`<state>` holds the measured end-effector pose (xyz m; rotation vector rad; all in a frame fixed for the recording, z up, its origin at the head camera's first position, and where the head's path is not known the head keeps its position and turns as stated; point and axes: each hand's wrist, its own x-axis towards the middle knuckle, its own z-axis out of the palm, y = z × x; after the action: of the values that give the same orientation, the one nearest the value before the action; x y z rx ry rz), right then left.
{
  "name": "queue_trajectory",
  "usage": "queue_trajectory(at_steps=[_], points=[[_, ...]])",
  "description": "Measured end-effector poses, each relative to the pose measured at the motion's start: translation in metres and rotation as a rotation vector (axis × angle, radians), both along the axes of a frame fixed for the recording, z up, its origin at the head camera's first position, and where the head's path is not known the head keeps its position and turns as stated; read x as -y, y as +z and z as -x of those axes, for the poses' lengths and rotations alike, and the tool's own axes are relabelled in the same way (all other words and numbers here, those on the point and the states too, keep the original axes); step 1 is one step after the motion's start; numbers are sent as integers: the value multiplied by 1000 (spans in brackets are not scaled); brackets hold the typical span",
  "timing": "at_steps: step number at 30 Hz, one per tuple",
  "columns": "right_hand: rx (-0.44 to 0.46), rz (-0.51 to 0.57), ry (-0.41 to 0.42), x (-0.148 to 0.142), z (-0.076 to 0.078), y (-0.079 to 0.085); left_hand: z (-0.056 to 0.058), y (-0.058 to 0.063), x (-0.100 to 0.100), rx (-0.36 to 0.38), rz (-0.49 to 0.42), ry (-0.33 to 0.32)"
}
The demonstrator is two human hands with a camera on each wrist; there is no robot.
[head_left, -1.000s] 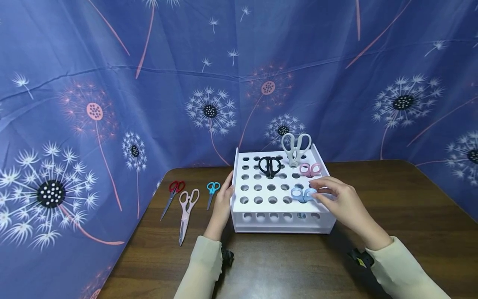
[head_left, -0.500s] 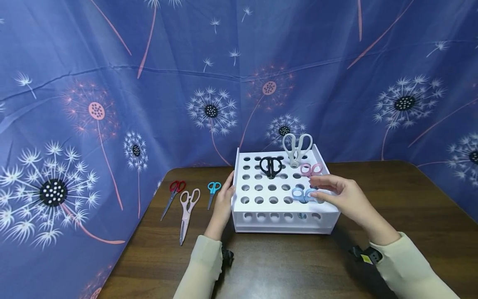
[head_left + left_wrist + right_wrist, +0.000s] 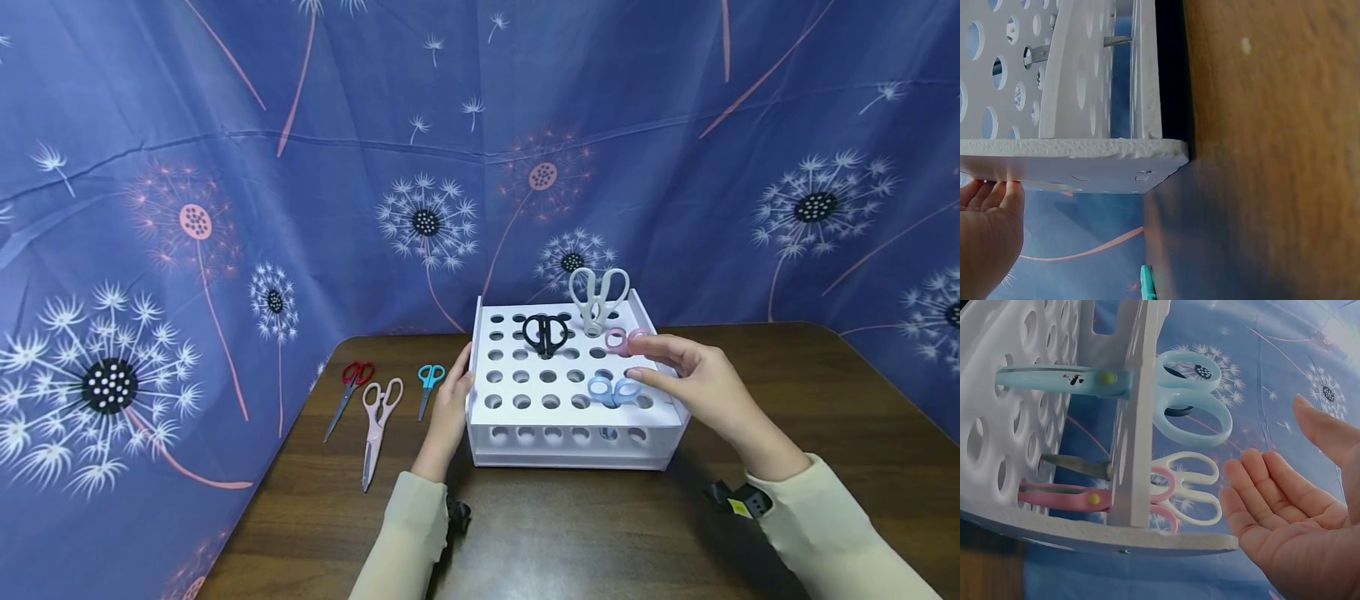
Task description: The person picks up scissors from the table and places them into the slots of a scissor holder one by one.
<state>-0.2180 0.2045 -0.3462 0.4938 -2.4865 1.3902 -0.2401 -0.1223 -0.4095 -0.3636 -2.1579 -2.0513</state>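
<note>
Moderate light; I see soft glare on the table (image 3: 547, 533), shadow beside the rack (image 3: 570, 459); left wrist view blurry.

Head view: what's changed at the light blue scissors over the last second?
The right hand has let go of the light blue scissors: its thumb and fingers have spread, and it has shifted slightly up and right in the picture. The scissors stay in the white rack, the left hand stays at its left side, and the red scissors and pale pink scissors haven't moved.

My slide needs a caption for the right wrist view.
Empty right hand beside a white rack holding blue scissors, pink scissors and white scissors.
</note>
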Motion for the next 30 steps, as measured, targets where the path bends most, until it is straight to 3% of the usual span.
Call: queue_trajectory(at_steps=[17,24,30], points=[[-5,40,-97,-10,3,15,2,-1,1,-9,16,-3],[-7,43,-138,-17,7,15,20,-25,4,7,-7,4],[-15,50,-160,-25,11,13,21,-29,2,-17,-10,21]])
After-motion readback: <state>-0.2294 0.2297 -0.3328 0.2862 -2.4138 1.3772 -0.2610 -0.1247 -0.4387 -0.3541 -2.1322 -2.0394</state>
